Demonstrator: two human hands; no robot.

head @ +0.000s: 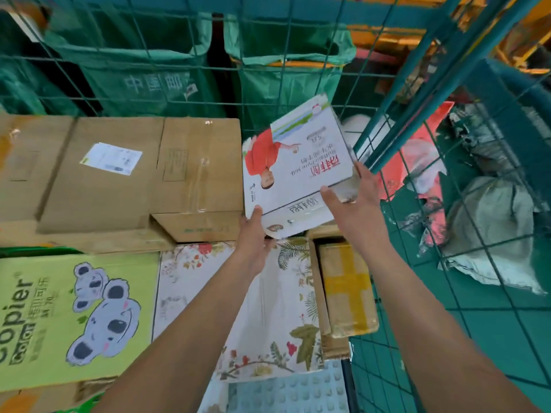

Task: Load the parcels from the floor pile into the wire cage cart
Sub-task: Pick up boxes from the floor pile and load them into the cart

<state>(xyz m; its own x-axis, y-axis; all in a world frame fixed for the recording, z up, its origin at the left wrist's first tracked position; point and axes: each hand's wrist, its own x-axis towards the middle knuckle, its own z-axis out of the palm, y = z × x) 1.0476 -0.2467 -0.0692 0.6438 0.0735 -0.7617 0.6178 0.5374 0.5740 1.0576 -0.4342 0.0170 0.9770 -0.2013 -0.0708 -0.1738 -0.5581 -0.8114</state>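
Both hands hold white milk carton box [298, 162] tilted above parcels inside wire cage cart [417, 93]. Left hand [253, 234] grips near-left corner, fingers curled underneath. Right hand [354, 201] clamps near-right corner, thumb on top. Brown cardboard boxes [119, 174] just left; floral box [277, 308] below.

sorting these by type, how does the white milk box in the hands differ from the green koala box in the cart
The white milk box is held up by both hands, left hand and right hand, and tilted; the green koala box lies flat in the stack. The milk box is white with red lettering and a pictured figure in red; the koala box is lime green with a grey cartoon koala. Both are printed cardboard cartons.
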